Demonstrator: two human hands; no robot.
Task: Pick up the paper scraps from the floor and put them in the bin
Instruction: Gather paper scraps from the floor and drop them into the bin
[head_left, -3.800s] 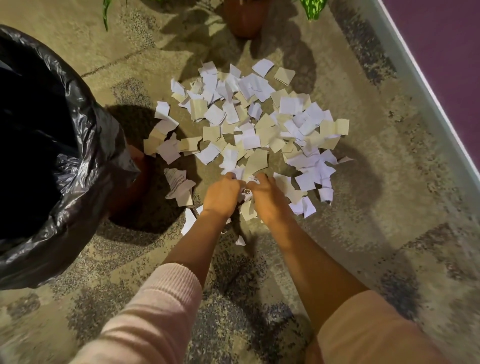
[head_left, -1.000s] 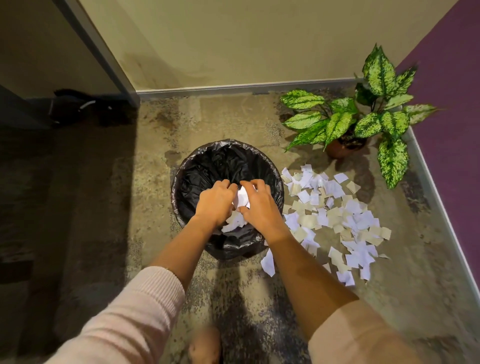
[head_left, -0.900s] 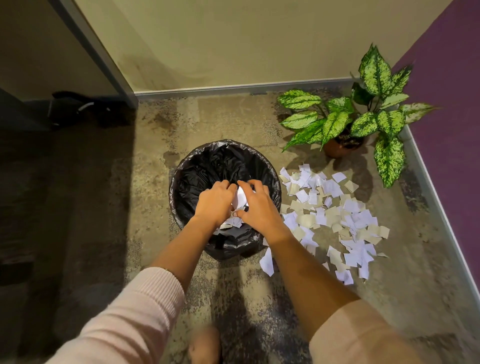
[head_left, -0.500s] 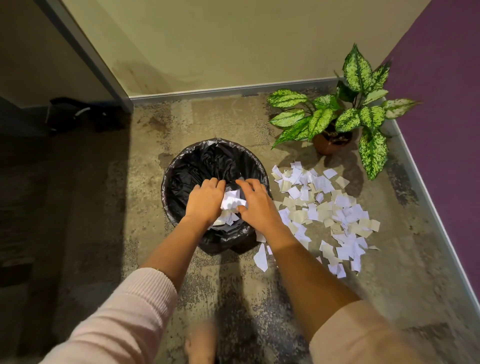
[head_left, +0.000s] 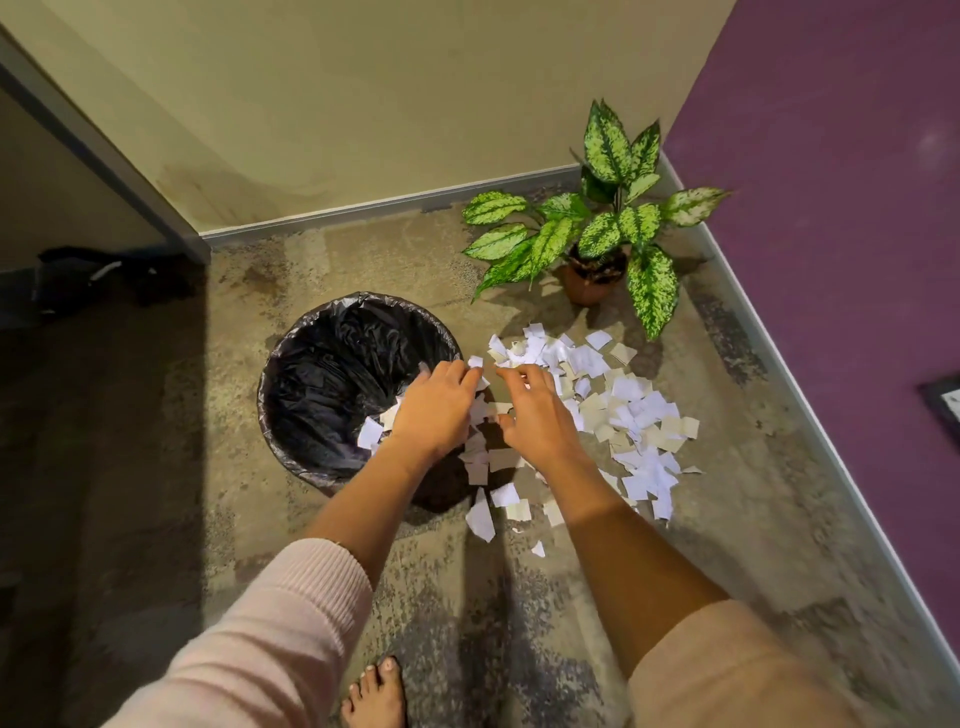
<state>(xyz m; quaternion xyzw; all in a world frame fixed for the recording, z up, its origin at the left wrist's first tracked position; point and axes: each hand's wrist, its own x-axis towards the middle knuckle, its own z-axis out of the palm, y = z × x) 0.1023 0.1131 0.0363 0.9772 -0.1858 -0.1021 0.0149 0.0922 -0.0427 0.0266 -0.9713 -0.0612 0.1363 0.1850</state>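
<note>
Both the left hand (head_left: 436, 410) and right hand (head_left: 535, 415) have just let go over the round black-lined bin (head_left: 322, 374), fingers spread wide, handful tumbling in. Most white and cream paper scraps (head_left: 623, 410) still litter the floor (head_left: 519, 603) beside it.

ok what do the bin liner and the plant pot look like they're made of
Bin liner: thin black plastic film, glossy, judging by its crinkles and shiny highlights. Plant pot: reddish-brown and matte, likely terracotta, though plastic of that colour cannot be ruled out.

The left hand (head_left: 436, 410) and right hand (head_left: 535, 418) have parted and opened. The paper scraps (head_left: 477, 470) they held now tumble loose — some into the bin (head_left: 332, 364), some past its rim.
</note>
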